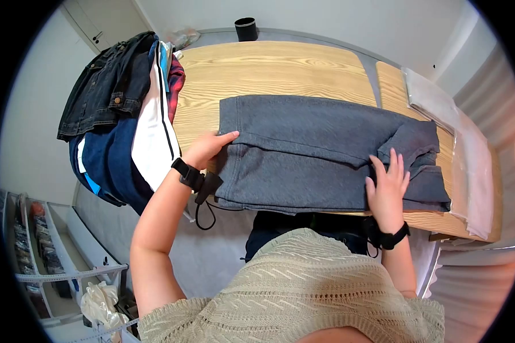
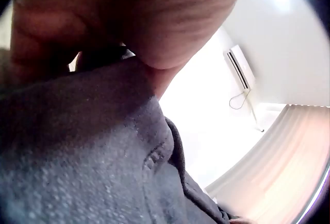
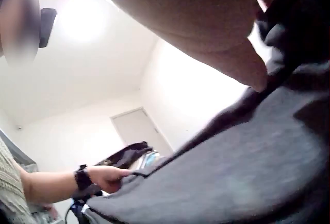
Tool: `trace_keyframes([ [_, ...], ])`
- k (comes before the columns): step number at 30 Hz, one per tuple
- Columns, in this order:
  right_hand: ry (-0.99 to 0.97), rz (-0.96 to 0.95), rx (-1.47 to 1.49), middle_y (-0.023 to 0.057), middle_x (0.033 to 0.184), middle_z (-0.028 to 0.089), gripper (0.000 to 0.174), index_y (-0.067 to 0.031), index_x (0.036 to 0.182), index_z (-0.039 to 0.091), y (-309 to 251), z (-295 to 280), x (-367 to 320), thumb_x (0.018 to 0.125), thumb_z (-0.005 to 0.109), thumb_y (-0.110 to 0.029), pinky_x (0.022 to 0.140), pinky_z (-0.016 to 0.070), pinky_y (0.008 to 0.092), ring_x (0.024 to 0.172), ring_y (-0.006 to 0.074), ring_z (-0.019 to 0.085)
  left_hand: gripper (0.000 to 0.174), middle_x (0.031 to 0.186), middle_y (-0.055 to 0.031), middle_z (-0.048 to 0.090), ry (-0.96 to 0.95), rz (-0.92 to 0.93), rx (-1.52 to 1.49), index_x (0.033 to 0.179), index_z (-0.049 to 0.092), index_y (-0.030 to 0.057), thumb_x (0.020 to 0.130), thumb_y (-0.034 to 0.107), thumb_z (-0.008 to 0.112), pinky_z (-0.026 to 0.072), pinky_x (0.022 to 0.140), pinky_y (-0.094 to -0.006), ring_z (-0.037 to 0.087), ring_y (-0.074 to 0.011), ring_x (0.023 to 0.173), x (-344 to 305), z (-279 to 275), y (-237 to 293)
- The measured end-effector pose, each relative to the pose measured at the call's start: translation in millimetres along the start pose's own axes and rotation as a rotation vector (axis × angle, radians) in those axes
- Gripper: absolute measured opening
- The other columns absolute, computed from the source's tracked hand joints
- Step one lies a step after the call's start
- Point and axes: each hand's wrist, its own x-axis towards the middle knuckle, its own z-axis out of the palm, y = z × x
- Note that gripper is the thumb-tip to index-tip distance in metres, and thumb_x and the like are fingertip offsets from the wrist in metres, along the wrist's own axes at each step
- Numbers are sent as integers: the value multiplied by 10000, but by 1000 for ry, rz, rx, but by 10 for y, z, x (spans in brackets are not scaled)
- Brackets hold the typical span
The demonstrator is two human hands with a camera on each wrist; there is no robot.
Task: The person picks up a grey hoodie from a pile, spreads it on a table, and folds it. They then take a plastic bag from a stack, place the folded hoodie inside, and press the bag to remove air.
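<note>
A dark grey garment lies folded lengthwise across the table, a stitched hem at its left end and bunched folds at its right end. My left hand grips the hem edge, thumb on top and the other fingers hidden underneath. In the right wrist view the cloth is stretched away from that same left hand. Spread fingers of my right hand rest on the garment beside the bunched part. Close up in the left wrist view, the grey fabric passes beneath the left hand.
A pile of clothes with a black denim jacket on top stands left of the wooden table. Clear plastic bags lie along the table's right side. A black bin is behind it, and a shelf rack stands lower left.
</note>
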Motion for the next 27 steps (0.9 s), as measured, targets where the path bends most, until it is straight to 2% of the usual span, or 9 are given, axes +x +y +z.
trace_keyframes([
  [3, -13, -211, 253, 160, 1431, 307, 509, -146, 1266, 477, -430, -82, 77, 783, 637, -132, 1049, 208, 579, 1334, 353, 271, 536, 1083, -130, 603, 24, 98, -35, 1180, 508, -85, 873, 340, 619, 450, 818, -315, 569, -185, 937, -71, 56, -36],
  [7, -86, -340, 283, 145, 1431, 316, 565, -171, 1344, 410, -843, 64, 152, 819, 618, -169, 1035, 222, 591, 1328, 333, 289, 471, 1110, -104, 591, 71, 259, 0, 1215, 480, -78, 914, 274, 565, 443, 816, -294, 542, -159, 971, -15, 83, -343],
  [9, -108, -382, 306, 142, 1432, 315, 559, -177, 1349, 406, -970, 87, 152, 828, 608, -183, 1026, 222, 605, 1327, 331, 291, 439, 1146, -111, 581, 75, 323, -86, 1217, 472, -84, 923, 232, 554, 422, 887, -288, 533, -164, 1007, -77, 97, -504],
  [12, -149, -405, 294, 144, 1400, 361, 515, -167, 1331, 431, -966, 337, 60, 837, 579, -159, 1016, 230, 612, 1313, 334, 313, 482, 1104, -127, 589, 53, 249, -230, 1173, 497, -76, 905, 318, 575, 424, 853, -294, 540, -183, 982, -128, 61, -734],
  [17, -135, -392, 257, 123, 1339, 445, 426, -134, 1251, 504, -955, 412, 67, 832, 499, -55, 989, 290, 580, 1263, 312, 387, 403, 912, 10, 624, -102, -69, -541, 1087, 570, 107, 931, 465, 471, 434, 714, -247, 551, -82, 795, -237, -56, -774],
  [18, -82, -369, 251, 91, 1291, 506, 367, -126, 1189, 554, -978, 407, 95, 830, 510, -64, 964, 340, 546, 1216, 288, 444, 417, 840, 44, 625, -117, -55, -523, 1061, 567, 151, 933, 519, 419, 454, 695, -256, 561, -68, 744, -293, -28, -696],
  [21, -52, -306, 354, 73, 1215, 574, 301, -114, 1116, 604, -988, 453, 155, 831, 517, -73, 943, 377, 520, 1171, 275, 494, 464, 885, 17, 645, -113, -30, -556, 1096, 557, 139, 930, 542, 400, 475, 714, -273, 593, -91, 780, -382, 17, -565],
  [25, -58, -225, 481, 69, 1160, 612, 187, -93, 973, 659, -917, 564, 229, 836, 532, -103, 925, 399, 510, 1112, 276, 544, 433, 1106, -62, 613, -98, -89, -501, 1187, 525, 61, 951, 409, 419, 475, 826, -334, 603, -168, 945, -297, -26, -649],
  [27, -48, -223, 511, 83, 1136, 619, 147, -70, 921, 660, -944, 510, 236, 816, 571, -120, 928, 395, 501, 1080, 283, 561, 398, 1090, -72, 623, -106, -84, -534, 1170, 530, 35, 956, 351, 417, 486, 817, -341, 616, -176, 926, -221, -59, -732],
])
